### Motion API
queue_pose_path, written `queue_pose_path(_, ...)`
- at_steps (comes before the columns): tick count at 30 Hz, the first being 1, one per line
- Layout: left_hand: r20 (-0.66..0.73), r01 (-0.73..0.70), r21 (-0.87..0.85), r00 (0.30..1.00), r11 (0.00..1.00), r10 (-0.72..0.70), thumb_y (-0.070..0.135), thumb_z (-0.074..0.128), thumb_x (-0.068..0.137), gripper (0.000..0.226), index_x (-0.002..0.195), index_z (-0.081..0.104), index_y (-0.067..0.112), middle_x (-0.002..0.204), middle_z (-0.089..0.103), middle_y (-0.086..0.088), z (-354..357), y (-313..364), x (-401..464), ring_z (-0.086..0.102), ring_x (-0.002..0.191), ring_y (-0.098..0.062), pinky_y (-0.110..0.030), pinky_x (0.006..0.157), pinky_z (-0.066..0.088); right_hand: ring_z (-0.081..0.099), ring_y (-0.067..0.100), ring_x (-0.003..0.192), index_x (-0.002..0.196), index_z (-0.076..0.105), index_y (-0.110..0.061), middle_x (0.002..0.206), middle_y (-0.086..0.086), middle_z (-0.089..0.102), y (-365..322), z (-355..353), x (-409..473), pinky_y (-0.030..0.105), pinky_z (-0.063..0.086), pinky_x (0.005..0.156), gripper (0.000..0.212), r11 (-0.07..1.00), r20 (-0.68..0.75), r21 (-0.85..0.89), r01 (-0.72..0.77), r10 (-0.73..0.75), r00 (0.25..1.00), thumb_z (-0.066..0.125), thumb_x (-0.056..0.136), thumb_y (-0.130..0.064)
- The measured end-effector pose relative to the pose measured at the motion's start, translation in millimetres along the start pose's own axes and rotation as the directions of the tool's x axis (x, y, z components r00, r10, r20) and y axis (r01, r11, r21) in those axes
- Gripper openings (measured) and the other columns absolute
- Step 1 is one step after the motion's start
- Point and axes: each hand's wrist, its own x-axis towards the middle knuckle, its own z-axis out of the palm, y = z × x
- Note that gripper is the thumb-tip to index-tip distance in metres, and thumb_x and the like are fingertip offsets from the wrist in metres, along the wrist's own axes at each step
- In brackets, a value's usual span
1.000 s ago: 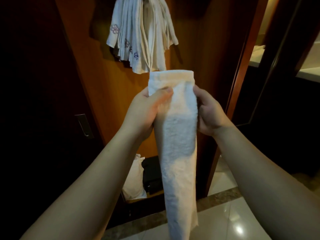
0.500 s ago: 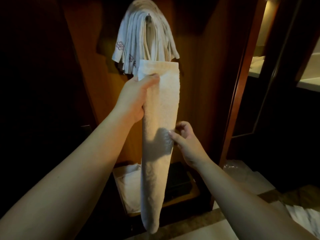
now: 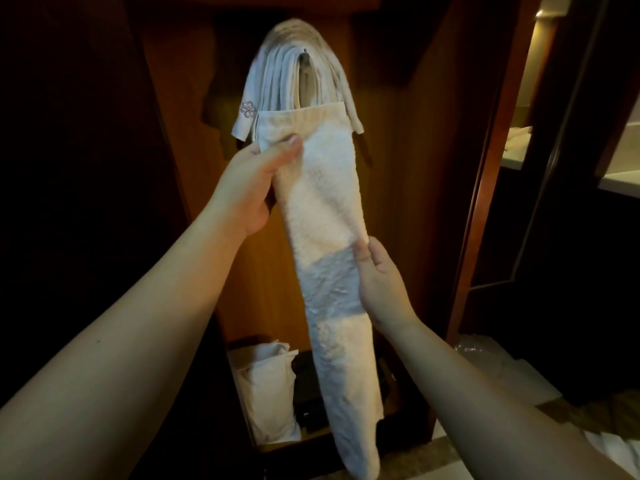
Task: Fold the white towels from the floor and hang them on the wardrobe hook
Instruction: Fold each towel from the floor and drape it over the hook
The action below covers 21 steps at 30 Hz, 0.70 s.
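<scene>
Two hands hold one long folded white towel (image 3: 329, 244) up in front of the wardrobe hook (image 3: 305, 51). The left hand (image 3: 251, 188) pinches the towel near its top edge, with the thumb on the front. The right hand (image 3: 381, 282) grips the towel's side about halfway down, lower than the left hand. The towel hangs straight down from the left hand, and its top edge sits just below the hook. A bunch of hung towels (image 3: 277, 84) is draped over the hook, spreading out on both sides. One has a small flower stitched on it. Far below the hook, a white bag (image 3: 266, 393) stands on the wardrobe floor, just beside a dark box (image 3: 306, 393).
</scene>
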Motion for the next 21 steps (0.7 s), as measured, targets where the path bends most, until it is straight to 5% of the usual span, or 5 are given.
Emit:
queue_pose_path(2,0.012,-0.029,-0.031,0.999,0.999,0.03,0.019,0.065,0.095,0.027,0.121,0.065,0.013,0.122,0.071,-0.01,0,1,1,0.069,0.113,-0.026,-0.039,0.089,0.058,0.067,0.002,0.085,0.094,0.065,-0.055,0.094,-0.015,0.071,-7,0,0,0.019,0.054,0.071,0.018,0.993,-0.108,-0.053,0.107,-0.112,0.988,0.048,0.101,-0.054)
queue_pose_path(6,0.023,-0.087,-0.082,0.996,0.993,0.089,0.018,0.063,0.096,0.023,0.119,0.066,0.011,0.115,0.072,-0.009,2,5,3,0.069,0.112,-0.027,-0.037,0.087,0.058,0.066,-0.002,0.087,0.107,0.066,-0.056,0.096,-0.012,0.072,-17,-9,4,0.018,0.053,0.072,0.016,0.973,-0.131,-0.084,0.215,-0.225,0.966,0.055,0.101,-0.047)
queue_pose_path(10,0.035,-0.085,-0.137,0.995,0.987,0.09,0.018,0.064,0.096,0.016,0.11,0.069,0.014,0.108,0.076,-0.006,8,2,7,0.071,0.108,-0.027,-0.036,0.08,0.059,0.065,0.003,0.118,0.148,0.044,-0.038,0.128,-0.02,0.068,-18,-28,14,0.026,0.056,0.095,0.067,0.994,-0.034,-0.018,0.107,-0.108,0.994,0.066,0.088,-0.058)
queue_pose_path(14,0.026,-0.042,-0.138,0.999,0.989,0.046,0.02,0.07,0.092,0.015,0.105,0.072,0.015,0.111,0.075,-0.011,16,-4,16,0.072,0.107,-0.029,-0.037,0.081,0.059,0.071,0.025,0.11,0.136,0.054,-0.012,0.12,0.004,0.074,-11,-43,19,0.036,0.06,0.084,0.114,0.962,0.239,0.152,-0.225,0.185,0.953,0.088,0.046,-0.074)
queue_pose_path(21,0.021,0.053,-0.108,0.998,0.993,-0.051,0.024,0.074,0.086,0.018,0.103,0.075,0.017,0.108,0.077,-0.008,21,-8,29,0.073,0.103,-0.026,-0.038,0.08,0.06,0.073,0.03,0.106,0.116,0.066,-0.004,0.112,0.013,0.076,-2,-51,20,0.042,0.06,0.087,0.107,0.936,0.381,0.158,-0.316,0.238,0.894,0.095,0.036,-0.068)
